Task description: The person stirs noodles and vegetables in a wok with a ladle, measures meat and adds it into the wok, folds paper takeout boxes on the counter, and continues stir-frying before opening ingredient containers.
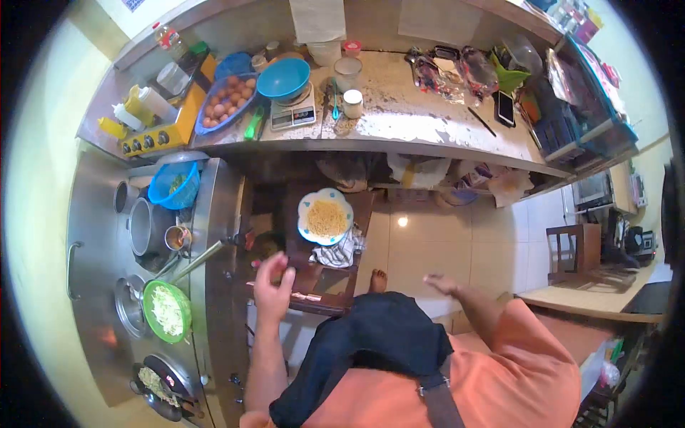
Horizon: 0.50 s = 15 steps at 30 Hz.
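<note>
My left hand [272, 289] is raised near the left edge of a dark wooden table [296, 246]. Its fingers are partly bent, with the thumb apart from them, and I see nothing held. Beyond it on the table sits a white scalloped plate with blue marks [304, 211], bearing a heap of yellowish, noodle-like food [327, 217]. A striped cloth [334, 255] lies by the plate's near side. Out to the right, my right hand [441, 284] hangs over the tiled floor with fingers stretched out, touching nothing.
On the left steel counter stand a green bowl of shredded cabbage [168, 312], a wok with food [158, 384], pots and a blue basket [173, 187]. The back counter holds a basket of eggs [227, 101], a kitchen scale [293, 118] and a phone [504, 108]. A wooden chair [574, 253] stands right.
</note>
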### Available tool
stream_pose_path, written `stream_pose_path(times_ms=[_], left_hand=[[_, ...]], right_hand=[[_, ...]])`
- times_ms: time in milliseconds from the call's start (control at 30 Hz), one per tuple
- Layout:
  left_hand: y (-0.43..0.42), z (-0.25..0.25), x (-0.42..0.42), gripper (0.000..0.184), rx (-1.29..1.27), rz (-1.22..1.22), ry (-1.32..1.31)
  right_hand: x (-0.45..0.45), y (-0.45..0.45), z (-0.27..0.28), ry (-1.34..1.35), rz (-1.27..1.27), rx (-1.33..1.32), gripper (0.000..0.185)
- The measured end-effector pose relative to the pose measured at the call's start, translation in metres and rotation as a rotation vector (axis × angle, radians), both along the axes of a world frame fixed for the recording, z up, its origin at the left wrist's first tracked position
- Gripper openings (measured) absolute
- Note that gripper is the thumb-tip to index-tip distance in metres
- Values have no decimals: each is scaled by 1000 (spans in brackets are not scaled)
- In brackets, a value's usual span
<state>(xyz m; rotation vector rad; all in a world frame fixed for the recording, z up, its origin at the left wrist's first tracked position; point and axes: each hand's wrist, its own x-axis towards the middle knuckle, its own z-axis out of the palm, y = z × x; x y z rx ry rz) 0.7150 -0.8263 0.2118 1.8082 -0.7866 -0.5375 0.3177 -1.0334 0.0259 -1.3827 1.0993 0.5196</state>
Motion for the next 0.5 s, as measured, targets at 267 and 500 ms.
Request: stream_pose_path(times_ms=[267,500], left_hand=[[-252,16,26,12,-319,31,-410],[-449,-36,47,69,140,-73,-819]], right_hand=[[-2,-19,33,-59,-27,-39,88],[151,-278,-46,224,131,-796,84]])
